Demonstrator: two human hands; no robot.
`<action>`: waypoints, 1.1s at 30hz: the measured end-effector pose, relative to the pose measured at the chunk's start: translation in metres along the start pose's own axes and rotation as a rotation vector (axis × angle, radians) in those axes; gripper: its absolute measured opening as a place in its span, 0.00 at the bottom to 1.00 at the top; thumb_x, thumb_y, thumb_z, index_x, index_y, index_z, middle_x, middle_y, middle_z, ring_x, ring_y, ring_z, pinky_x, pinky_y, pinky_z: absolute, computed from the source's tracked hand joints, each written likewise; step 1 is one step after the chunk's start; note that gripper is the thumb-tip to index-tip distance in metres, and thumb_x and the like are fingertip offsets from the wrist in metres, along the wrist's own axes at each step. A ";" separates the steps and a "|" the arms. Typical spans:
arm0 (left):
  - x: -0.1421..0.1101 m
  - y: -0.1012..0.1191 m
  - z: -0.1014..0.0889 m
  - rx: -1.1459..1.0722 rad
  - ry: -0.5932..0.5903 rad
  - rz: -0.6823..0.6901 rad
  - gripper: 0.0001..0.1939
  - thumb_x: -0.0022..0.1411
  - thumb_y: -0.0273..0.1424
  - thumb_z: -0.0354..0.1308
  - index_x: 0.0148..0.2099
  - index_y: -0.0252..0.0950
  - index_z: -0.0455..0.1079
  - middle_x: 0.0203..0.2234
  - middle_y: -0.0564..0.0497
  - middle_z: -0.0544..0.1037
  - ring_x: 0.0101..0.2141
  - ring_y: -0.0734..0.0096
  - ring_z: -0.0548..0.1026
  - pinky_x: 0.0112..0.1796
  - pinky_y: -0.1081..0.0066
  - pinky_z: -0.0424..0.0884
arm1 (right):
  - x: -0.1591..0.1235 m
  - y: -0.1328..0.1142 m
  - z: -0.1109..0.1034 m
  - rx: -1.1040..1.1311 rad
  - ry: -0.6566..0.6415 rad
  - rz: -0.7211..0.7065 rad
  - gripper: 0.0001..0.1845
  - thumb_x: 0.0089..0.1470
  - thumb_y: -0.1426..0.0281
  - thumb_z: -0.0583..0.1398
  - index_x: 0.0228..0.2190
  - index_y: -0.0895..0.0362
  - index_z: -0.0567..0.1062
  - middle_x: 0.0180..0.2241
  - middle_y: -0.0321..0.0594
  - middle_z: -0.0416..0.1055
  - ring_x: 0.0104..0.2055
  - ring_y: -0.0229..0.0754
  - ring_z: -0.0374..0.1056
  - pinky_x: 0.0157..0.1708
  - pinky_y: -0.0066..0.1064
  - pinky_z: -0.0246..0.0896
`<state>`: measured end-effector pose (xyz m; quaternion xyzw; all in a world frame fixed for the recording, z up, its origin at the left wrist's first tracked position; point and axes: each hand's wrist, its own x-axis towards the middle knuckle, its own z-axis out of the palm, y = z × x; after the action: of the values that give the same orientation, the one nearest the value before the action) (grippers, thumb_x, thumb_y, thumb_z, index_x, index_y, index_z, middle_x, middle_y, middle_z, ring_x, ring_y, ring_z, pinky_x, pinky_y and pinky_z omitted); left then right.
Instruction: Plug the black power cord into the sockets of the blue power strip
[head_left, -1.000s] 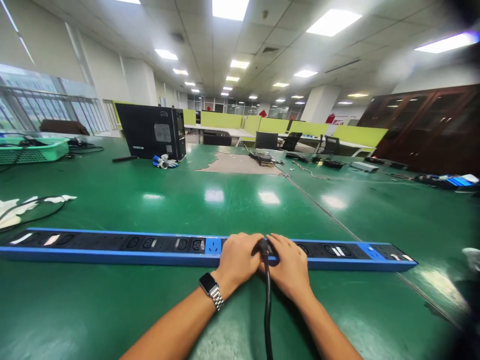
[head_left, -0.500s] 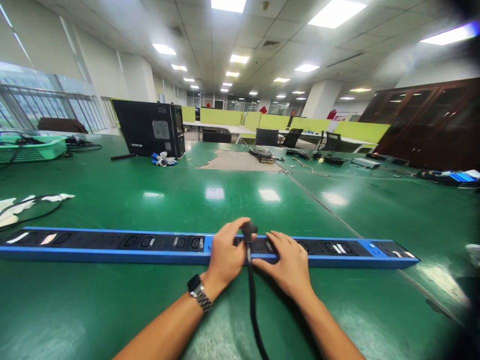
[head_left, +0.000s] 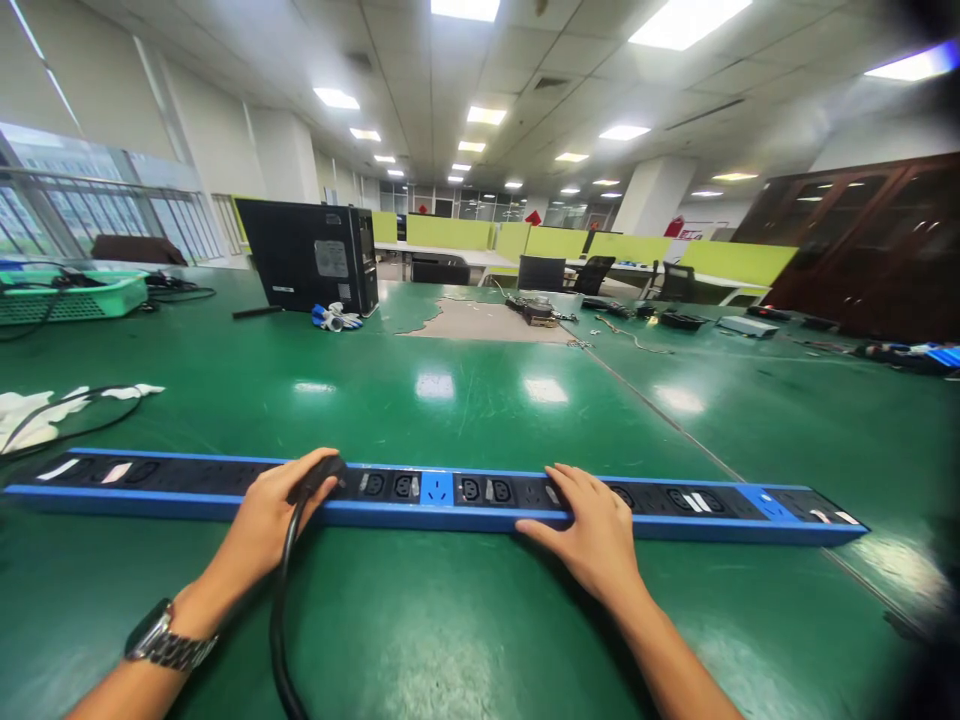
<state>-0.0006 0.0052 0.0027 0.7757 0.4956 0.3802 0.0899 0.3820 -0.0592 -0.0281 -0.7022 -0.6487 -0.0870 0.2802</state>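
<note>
A long blue-and-black power strip [head_left: 465, 518] lies across the green table, its sockets facing up. My left hand [head_left: 262, 515] is closed around a black power plug [head_left: 331, 474], which sits over the left part of the strip. I cannot tell whether the plug is seated in a socket. From it a thick black cable [head_left: 279, 620] runs down out of the frame. My right hand [head_left: 592, 525] straddles the strip right of its middle, thumb at the front edge and fingers over the far edge, gripping it. On my left wrist is a watch [head_left: 169, 637].
Behind the strip stand a black computer case [head_left: 307, 255] and blue-and-white gloves [head_left: 336, 317]. A green basket [head_left: 97, 298] with cables is at the far left, with white cloth [head_left: 37, 415] nearer. Loose electronic parts [head_left: 536, 308] lie towards the back.
My left hand has carried the plug leftward along the strip, from near my right hand to the left part, and the cable has swung with it. My right hand keeps its hold.
</note>
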 end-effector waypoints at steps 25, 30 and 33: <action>0.028 0.100 0.054 0.039 -0.252 0.218 0.12 0.63 0.35 0.54 0.47 0.40 0.71 0.35 0.50 0.79 0.36 0.64 0.74 0.40 0.65 0.67 | -0.001 0.002 0.000 0.005 0.001 -0.014 0.38 0.44 0.44 0.60 0.51 0.53 0.71 0.54 0.46 0.68 0.56 0.55 0.61 0.53 0.50 0.50; 0.034 0.100 0.053 0.146 -0.304 0.266 0.13 0.60 0.28 0.55 0.48 0.41 0.70 0.36 0.49 0.78 0.39 0.62 0.73 0.40 0.63 0.66 | -0.001 0.002 0.001 0.005 0.006 -0.016 0.37 0.44 0.44 0.60 0.50 0.52 0.71 0.53 0.47 0.68 0.56 0.56 0.61 0.53 0.50 0.50; 0.037 0.101 0.054 0.157 -0.324 0.266 0.14 0.58 0.26 0.55 0.47 0.41 0.71 0.36 0.49 0.78 0.39 0.62 0.73 0.41 0.62 0.66 | -0.001 0.001 0.001 0.010 0.006 -0.011 0.37 0.43 0.44 0.61 0.50 0.52 0.71 0.54 0.47 0.68 0.56 0.56 0.61 0.53 0.50 0.49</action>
<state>0.1146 -0.0007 0.0363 0.8899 0.3960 0.2194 0.0565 0.3828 -0.0593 -0.0298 -0.6972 -0.6520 -0.0874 0.2850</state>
